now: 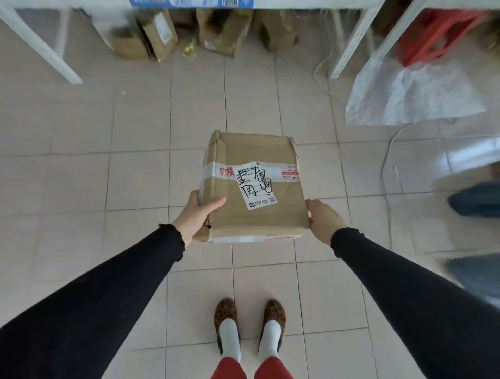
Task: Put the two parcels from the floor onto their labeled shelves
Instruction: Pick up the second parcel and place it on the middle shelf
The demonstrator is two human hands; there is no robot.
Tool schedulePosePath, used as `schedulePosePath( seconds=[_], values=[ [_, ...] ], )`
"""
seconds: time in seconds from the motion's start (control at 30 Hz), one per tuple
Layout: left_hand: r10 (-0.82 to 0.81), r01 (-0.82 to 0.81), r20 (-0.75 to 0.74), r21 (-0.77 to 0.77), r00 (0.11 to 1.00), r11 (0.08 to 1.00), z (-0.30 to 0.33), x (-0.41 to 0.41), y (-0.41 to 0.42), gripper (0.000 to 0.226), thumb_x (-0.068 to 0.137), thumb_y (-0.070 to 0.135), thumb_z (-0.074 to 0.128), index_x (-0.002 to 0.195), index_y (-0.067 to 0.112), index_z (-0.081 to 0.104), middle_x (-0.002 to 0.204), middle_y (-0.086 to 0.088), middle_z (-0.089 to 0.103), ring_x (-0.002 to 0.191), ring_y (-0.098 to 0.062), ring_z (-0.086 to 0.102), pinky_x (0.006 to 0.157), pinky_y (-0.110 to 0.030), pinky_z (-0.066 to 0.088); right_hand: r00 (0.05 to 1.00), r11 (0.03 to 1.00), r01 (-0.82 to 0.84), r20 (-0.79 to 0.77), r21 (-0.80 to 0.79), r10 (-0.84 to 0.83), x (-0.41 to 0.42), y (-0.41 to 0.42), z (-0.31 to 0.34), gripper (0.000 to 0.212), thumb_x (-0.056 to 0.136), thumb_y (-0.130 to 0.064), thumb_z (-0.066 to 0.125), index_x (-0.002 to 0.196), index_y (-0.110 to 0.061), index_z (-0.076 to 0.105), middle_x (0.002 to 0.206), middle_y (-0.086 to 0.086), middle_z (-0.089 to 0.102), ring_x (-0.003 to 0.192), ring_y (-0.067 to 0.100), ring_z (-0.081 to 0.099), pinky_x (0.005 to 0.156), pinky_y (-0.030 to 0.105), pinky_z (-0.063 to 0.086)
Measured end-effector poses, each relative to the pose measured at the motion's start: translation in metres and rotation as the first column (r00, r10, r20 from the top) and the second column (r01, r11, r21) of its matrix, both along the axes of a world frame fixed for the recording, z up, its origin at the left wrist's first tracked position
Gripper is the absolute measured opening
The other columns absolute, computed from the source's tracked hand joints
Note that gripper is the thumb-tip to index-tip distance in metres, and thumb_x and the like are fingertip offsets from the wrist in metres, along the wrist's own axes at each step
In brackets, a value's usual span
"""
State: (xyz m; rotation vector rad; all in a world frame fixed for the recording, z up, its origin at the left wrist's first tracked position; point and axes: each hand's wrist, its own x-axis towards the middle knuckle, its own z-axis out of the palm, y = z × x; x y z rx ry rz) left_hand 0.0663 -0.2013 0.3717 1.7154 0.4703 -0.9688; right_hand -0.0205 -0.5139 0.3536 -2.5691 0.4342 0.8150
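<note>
A brown cardboard parcel (257,162) with white tape and a white label bearing black handwriting is held up above the tiled floor, in the middle of the view. My left hand (198,213) grips its near left corner, thumb on top. My right hand (323,220) clasps its near right corner. White shelf uprights (40,46) stand ahead at the top left, and further white shelf uprights (354,40) at the top right. A white shelf edge (311,3) with a blue-labelled item runs along the top.
Several brown parcels (159,35) lean on the floor under the far shelf. A white plastic bag (411,92) and a red object (438,35) lie at the right. Another person's jeans-clad legs (476,197) stand at the right edge. A thin cable (387,162) trails across the tiles.
</note>
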Motion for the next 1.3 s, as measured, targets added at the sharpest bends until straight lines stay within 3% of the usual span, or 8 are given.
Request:
schedulePosePath(
  seconds=[0.17, 0.3, 0.43, 0.57, 0.7, 0.97, 1.2, 1.3],
  values=[
    [0.004, 0.006, 0.263, -0.038, 0.965, 0.999, 0.197, 0.07, 0.004, 0.053, 0.095, 0.044, 0.074, 0.134, 0.018, 0.048, 0.088, -0.001, 0.058, 0.08, -0.022, 0.058, 0.059, -0.034, 0.051, 0.976, 0.995, -0.044, 0.21, -0.086, 0.061, 0.076, 0.001, 0.191, 0.034, 0.095, -0.013, 0.05, 0.129, -0.014, 0.054, 0.119, 0.008, 0.057, 0.106, 0.031, 0.057, 0.086, 0.043, 0.051],
    [0.044, 0.006, 0.406, -0.122, 0.913, 0.992, 0.309, 0.118, 0.008, 0.055, 0.092, 0.044, 0.078, 0.134, 0.022, 0.049, 0.114, -0.007, 0.063, 0.102, -0.023, 0.06, 0.088, -0.043, 0.052, 0.924, 0.982, -0.043, 0.368, -0.183, 0.109, 0.123, -0.002, 0.313, 0.033, 0.091, -0.017, 0.052, 0.124, -0.019, 0.055, 0.117, 0.006, 0.059, 0.104, 0.031, 0.06, 0.083, 0.045, 0.054],
    [0.127, -0.032, 0.464, -0.205, 0.877, 0.978, 0.394, 0.157, 0.0, 0.05, 0.093, 0.043, 0.077, 0.133, 0.028, 0.052, 0.113, 0.007, 0.072, 0.098, -0.011, 0.069, 0.073, -0.029, 0.052, 0.846, 0.968, -0.042, 0.506, -0.247, 0.165, 0.161, -0.012, 0.403, 0.04, 0.09, -0.016, 0.053, 0.13, -0.019, 0.053, 0.12, 0.008, 0.059, 0.11, 0.031, 0.056, 0.08, 0.038, 0.047],
    [0.128, -0.003, 0.49, -0.247, 0.862, 0.969, 0.441, 0.2, -0.012, 0.074, 0.079, 0.055, 0.086, 0.14, 0.03, 0.053, 0.13, 0.002, 0.075, 0.118, -0.02, 0.072, 0.102, -0.042, 0.056, 0.81, 0.965, -0.014, 0.563, -0.264, 0.166, 0.194, -0.033, 0.455, 0.044, 0.09, -0.023, 0.052, 0.134, -0.022, 0.053, 0.127, 0.006, 0.057, 0.118, 0.03, 0.053, 0.089, 0.043, 0.05],
    [0.154, 0.003, 0.534, -0.281, 0.831, 0.96, 0.481, 0.241, -0.047, 0.063, 0.089, 0.042, 0.081, 0.14, 0.022, 0.049, 0.123, 0.001, 0.072, 0.106, -0.015, 0.07, 0.084, -0.034, 0.056, 0.782, 0.95, 0.012, 0.595, -0.312, 0.185, 0.227, -0.07, 0.495, 0.043, 0.093, -0.027, 0.055, 0.135, -0.02, 0.052, 0.13, 0.004, 0.056, 0.121, 0.029, 0.051, 0.094, 0.041, 0.048],
    [0.101, 0.086, 0.535, -0.314, 0.839, 0.946, 0.523, 0.335, -0.088, 0.115, 0.048, 0.073, 0.094, 0.147, 0.029, 0.055, 0.136, 0.0, 0.073, 0.127, -0.025, 0.067, 0.117, -0.049, 0.044, 0.762, 0.938, 0.071, 0.625, -0.339, 0.168, 0.308, -0.123, 0.545, 0.04, 0.093, -0.018, 0.05, 0.133, -0.02, 0.053, 0.131, 0.006, 0.057, 0.123, 0.029, 0.05, 0.099, 0.041, 0.046],
    [0.125, 0.114, 0.587, -0.353, 0.8, 0.929, 0.551, 0.432, -0.118, 0.124, 0.039, 0.075, 0.094, 0.145, 0.025, 0.056, 0.136, -0.003, 0.072, 0.129, -0.027, 0.064, 0.117, -0.046, 0.042, 0.726, 0.918, 0.119, 0.664, -0.377, 0.178, 0.383, -0.151, 0.577, 0.036, 0.098, -0.029, 0.045, 0.131, -0.019, 0.053, 0.126, 0.006, 0.059, 0.117, 0.028, 0.055, 0.094, 0.043, 0.05],
    [0.147, 0.111, 0.582, -0.384, 0.8, 0.917, 0.563, 0.465, -0.14, 0.103, 0.057, 0.068, 0.092, 0.142, 0.022, 0.056, 0.132, -0.007, 0.074, 0.126, -0.03, 0.066, 0.117, -0.052, 0.044, 0.696, 0.915, 0.138, 0.694, -0.378, 0.182, 0.414, -0.161, 0.593, 0.038, 0.097, -0.029, 0.047, 0.134, -0.024, 0.053, 0.128, 0.002, 0.059, 0.117, 0.024, 0.054, 0.092, 0.039, 0.05]
  ],
)
